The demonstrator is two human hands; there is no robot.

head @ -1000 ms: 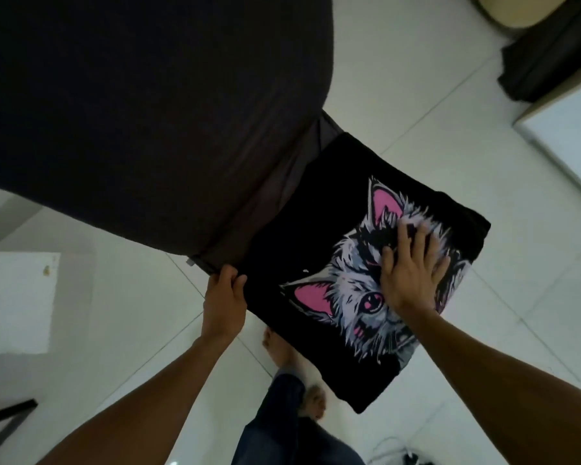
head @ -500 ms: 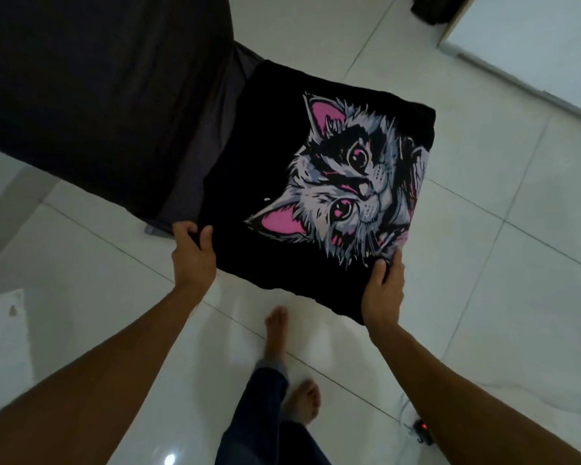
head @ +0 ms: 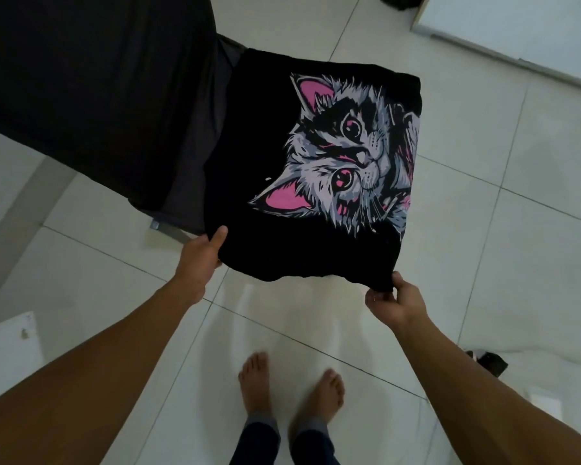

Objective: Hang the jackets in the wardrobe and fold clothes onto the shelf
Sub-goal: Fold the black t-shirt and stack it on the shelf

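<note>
A folded black T-shirt [head: 269,135] with a grey and pink cat print is held flat in the air above the white tiled floor. My left hand [head: 198,260] grips its near left corner, thumb on top. My right hand [head: 394,302] pinches its near right corner. Behind the shirt at the upper left lies a large dark cloth-covered surface [head: 91,78] with a grey garment [head: 195,169] at its edge, partly hidden by the shirt.
White floor tiles [head: 483,236] spread all around. My bare feet [head: 289,387] stand below the shirt. A white panel [head: 517,31] lies at the upper right, a small dark object [head: 490,362] on the floor at the right, a white sheet [head: 10,344] at the lower left.
My right hand left the cat print, where it was pressing, and took the shirt's near right corner. The shirt has come off the dark surface and both hands now carry it.
</note>
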